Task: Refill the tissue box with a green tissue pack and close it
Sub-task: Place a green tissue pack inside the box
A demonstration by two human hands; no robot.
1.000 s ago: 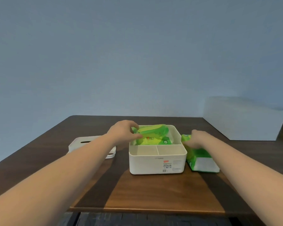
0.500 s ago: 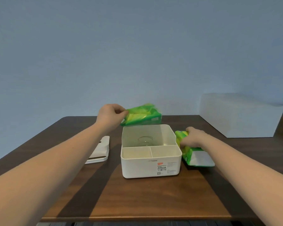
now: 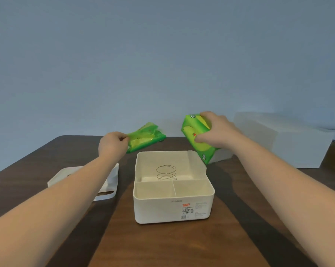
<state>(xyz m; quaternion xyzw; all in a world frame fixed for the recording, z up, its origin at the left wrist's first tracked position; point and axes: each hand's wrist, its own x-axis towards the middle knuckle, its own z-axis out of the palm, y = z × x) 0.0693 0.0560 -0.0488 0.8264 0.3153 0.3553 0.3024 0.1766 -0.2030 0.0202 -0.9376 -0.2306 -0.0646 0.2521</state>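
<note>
While the left hand [image 3: 112, 144] is pinching the flattened green wrapper [image 3: 145, 136] aside, the right hand [image 3: 216, 132] is gripping a full green tissue pack [image 3: 196, 137] above the open tissue box [image 3: 172, 207], ready for loading.

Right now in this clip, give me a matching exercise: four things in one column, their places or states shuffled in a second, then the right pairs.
Things:
1. flat green pack
2. full green pack
3. box
4. lid

States:
A. on the table, under the left forearm
B. open, a wire spring showing inside
C. pinched at one end by the left hand
D. gripped from above by the right hand

Pairs: 1-C, 2-D, 3-B, 4-A
</note>
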